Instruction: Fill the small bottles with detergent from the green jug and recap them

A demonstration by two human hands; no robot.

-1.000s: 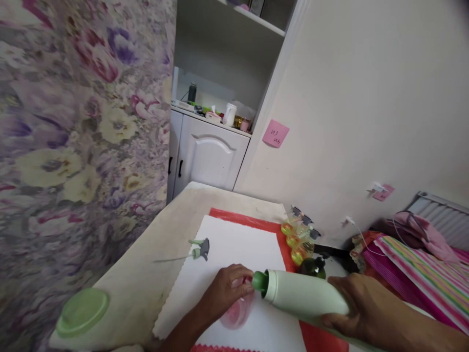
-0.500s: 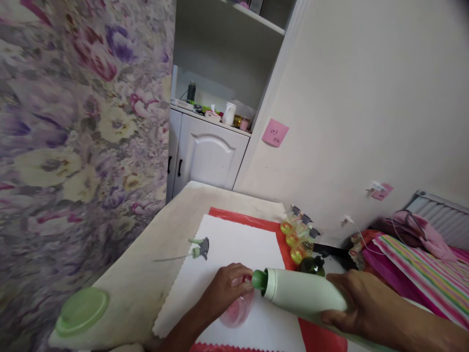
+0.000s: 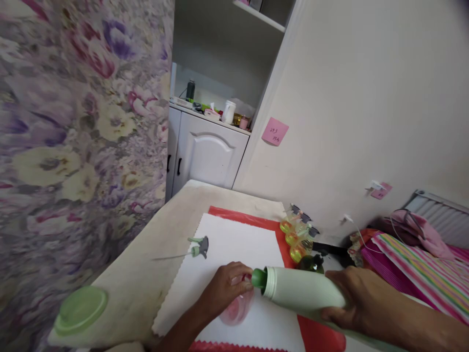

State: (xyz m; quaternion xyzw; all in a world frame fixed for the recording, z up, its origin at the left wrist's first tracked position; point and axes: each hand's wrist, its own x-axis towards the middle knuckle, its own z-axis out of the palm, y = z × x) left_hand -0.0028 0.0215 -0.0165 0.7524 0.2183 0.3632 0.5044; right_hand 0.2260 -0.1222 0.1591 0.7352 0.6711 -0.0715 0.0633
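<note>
My left hand [image 3: 231, 283] is closed around the neck of a see-through pink bottle [image 3: 237, 309] standing on the white sheet [image 3: 234, 239]. In my right hand [image 3: 351, 298] is a large pale green bottle [image 3: 304, 289], tipped nearly level with its open mouth to the left. A brighter green piece [image 3: 258, 278] shows at that mouth, close to the fingers of my left hand; whether it is a spout or liquid I cannot tell. Left of the bottles lies a green and grey spray head [image 3: 199, 248] with a thin tube. The pink bottle's opening is hidden by my fingers.
A green round lid [image 3: 81, 309] lies at the table's left edge. Several spray bottles with yellow liquid [image 3: 298, 252] and a dark green bottle [image 3: 310, 263] stand along the right edge. Red material [image 3: 244, 218] shows under the sheet. A wall and a cabinet [image 3: 212, 151] stand behind.
The view has shifted very slightly. Both hands keep their grips, and the green bottle stays tilted at the pink one.
</note>
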